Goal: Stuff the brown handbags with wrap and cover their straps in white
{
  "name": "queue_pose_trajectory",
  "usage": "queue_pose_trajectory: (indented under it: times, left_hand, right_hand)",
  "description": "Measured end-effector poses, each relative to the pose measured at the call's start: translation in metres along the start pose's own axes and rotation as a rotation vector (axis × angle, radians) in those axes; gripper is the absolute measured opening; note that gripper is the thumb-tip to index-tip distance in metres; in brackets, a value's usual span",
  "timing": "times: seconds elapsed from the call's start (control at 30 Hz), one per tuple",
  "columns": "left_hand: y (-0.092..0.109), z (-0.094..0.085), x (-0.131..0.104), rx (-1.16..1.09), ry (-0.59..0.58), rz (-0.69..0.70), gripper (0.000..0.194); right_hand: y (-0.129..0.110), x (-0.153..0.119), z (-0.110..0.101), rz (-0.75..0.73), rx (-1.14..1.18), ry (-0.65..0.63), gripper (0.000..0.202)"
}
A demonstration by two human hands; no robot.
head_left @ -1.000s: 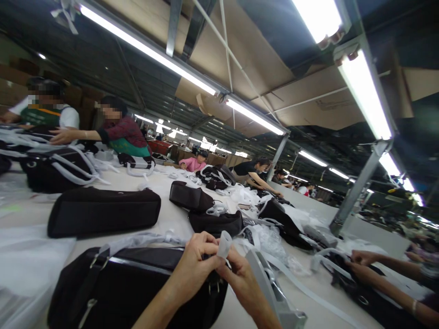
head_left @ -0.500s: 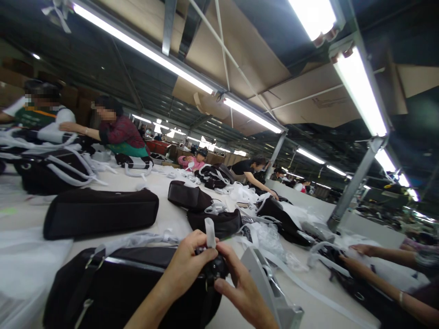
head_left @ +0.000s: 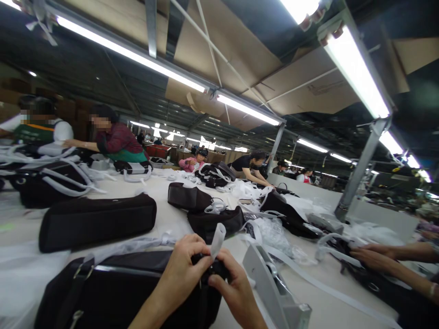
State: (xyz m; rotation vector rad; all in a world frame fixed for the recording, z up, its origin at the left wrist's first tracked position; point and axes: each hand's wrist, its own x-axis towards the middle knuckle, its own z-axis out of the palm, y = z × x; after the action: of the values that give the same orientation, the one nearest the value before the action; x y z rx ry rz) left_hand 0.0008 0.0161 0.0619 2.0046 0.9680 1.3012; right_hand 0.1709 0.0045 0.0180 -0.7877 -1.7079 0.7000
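Observation:
In front of me lies a black handbag (head_left: 126, 297) with metal rings on its strap mounts and a zip pull. My left hand (head_left: 183, 267) is closed at the bag's right end, thumb and fingers pinching beside a short white wrapping strip (head_left: 218, 238) that sticks up. My right hand (head_left: 236, 285) grips the bag's black strap (head_left: 219, 269) near its fitting, fingers curled around it. The hands nearly meet, and the exact grip points are partly hidden. Just right of my right hand stands a grey tape dispenser-like device (head_left: 269, 288).
Another black bag (head_left: 98, 221) lies behind on the white table (head_left: 163, 217), with more bags (head_left: 214, 222) beyond. A long white strip (head_left: 318, 292) and crumpled plastic (head_left: 274, 235) spread to the right. A co-worker's hands (head_left: 377, 256) handle a bag there; other people work around the table.
The white strip now leans to the right and looks more curled. Both hands stay at the strap, shifting slightly. The view has moved a little; the co-worker's hands at right have shifted.

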Motion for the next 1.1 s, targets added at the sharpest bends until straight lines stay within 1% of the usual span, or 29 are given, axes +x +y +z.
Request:
queue_pose_trajectory:
  times: [0.07, 0.17, 0.27, 0.33, 0.4, 0.47, 0.53, 0.63, 0.7, 0.8, 0.87, 0.9, 0.93, 1.0, 1.03, 1.07, 1.1]
  left_hand:
    - [0.001, 0.002, -0.002, 0.151, 0.008, 0.068, 0.019]
    - [0.004, 0.001, -0.004, 0.322, -0.049, 0.163, 0.026]
    - [0.008, -0.004, -0.004, 0.375, -0.131, 0.184, 0.027]
    - [0.01, -0.006, -0.004, 0.379, -0.167, 0.195, 0.028]
    - [0.011, -0.007, -0.005, 0.369, -0.182, 0.216, 0.029]
    - [0.011, -0.007, -0.006, 0.362, -0.184, 0.248, 0.029]
    - [0.01, -0.006, -0.008, 0.366, -0.18, 0.278, 0.028]
    - [0.007, -0.003, -0.011, 0.385, -0.143, 0.292, 0.029]
    - [0.005, 0.0, -0.014, 0.41, -0.119, 0.291, 0.027]
    - [0.006, -0.003, -0.024, 0.442, -0.087, 0.29, 0.025]
    - [0.007, -0.017, -0.033, 0.459, -0.04, 0.306, 0.032]
    - [0.007, -0.029, -0.038, 0.473, 0.008, 0.311, 0.035]
    - [0.005, -0.045, -0.043, 0.492, 0.074, 0.305, 0.037]
    - [-0.006, -0.085, -0.052, 0.539, 0.269, 0.235, 0.041]
    - [-0.014, -0.108, -0.056, 0.564, 0.379, 0.168, 0.046]
    - [-0.023, -0.131, -0.06, 0.583, 0.476, 0.083, 0.053]
    - [-0.034, -0.151, -0.065, 0.585, 0.539, -0.028, 0.057]
  right_hand:
    - [0.002, 0.0, 0.002, 0.006, 0.012, 0.017, 0.034]
    - [0.008, -0.001, 0.001, 0.02, 0.026, 0.026, 0.033]
    - [0.018, -0.006, -0.002, 0.015, 0.063, 0.034, 0.041]
    - [0.023, -0.008, -0.004, -0.011, 0.044, 0.099, 0.044]
    - [0.022, -0.007, -0.003, -0.05, -0.053, 0.178, 0.04]
    - [0.014, -0.002, 0.002, -0.055, -0.153, 0.23, 0.027]
    - [0.005, 0.004, 0.008, -0.042, -0.186, 0.264, 0.016]
    - [0.0, 0.007, 0.016, -0.068, -0.222, 0.311, 0.021]
    - [0.006, 0.003, 0.018, -0.079, -0.239, 0.317, 0.024]
    - [0.02, -0.01, 0.016, -0.047, -0.203, 0.265, 0.031]
    - [0.027, -0.02, 0.01, 0.016, -0.14, 0.278, 0.043]
    - [0.03, -0.023, 0.007, 0.07, -0.101, 0.314, 0.051]
    - [0.031, -0.026, 0.003, 0.143, -0.068, 0.35, 0.06]
    - [0.029, -0.027, -0.005, 0.304, -0.064, 0.394, 0.078]
    - [0.027, -0.027, -0.009, 0.376, -0.094, 0.385, 0.085]
    - [0.023, -0.027, -0.013, 0.443, -0.13, 0.351, 0.091]
    - [0.019, -0.026, -0.015, 0.507, -0.158, 0.304, 0.095]
